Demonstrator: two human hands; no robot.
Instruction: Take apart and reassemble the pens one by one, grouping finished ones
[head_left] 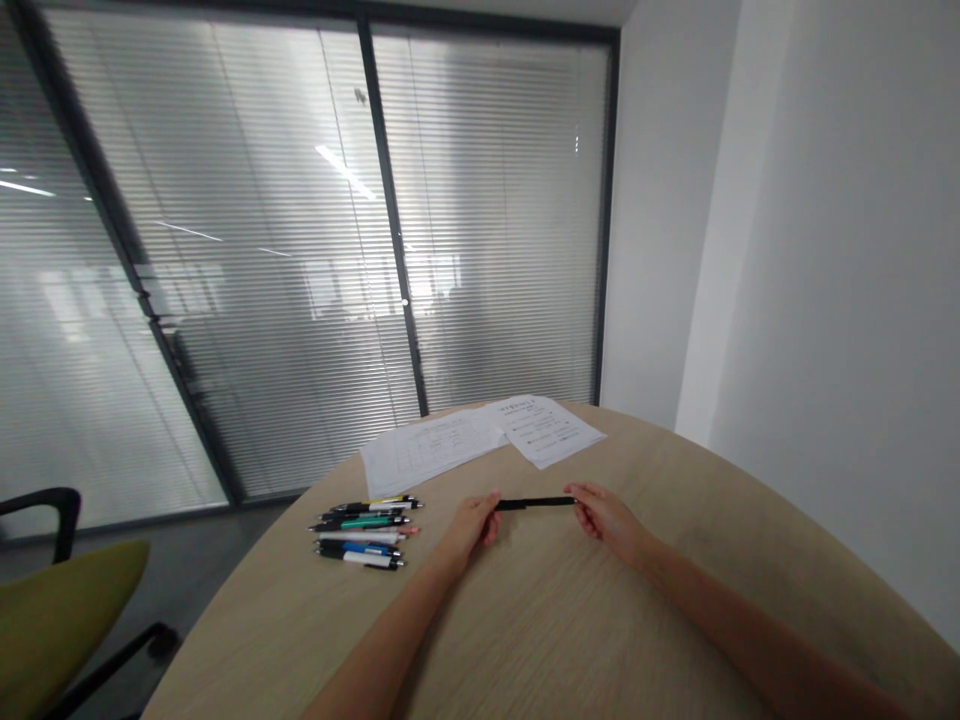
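A slim black pen (536, 503) is stretched level between my two hands, just above the table. My left hand (475, 520) closes on its left end with thumb and fingers. At the other end, the fingertips of my right hand (600, 512) pinch the pen. My fingers hide both of its tips. Left of my left hand lies a loose row of several pens (364, 535) with black, white, green, blue and yellow parts, side by side on the wood.
Printed paper sheets (435, 448) lie at the far side of the round wooden table (540, 620), one overlapping another. A green chair (67, 620) with black arms stands at the left. Glass panels with blinds (495, 220) and a white wall (840, 300) surround the table.
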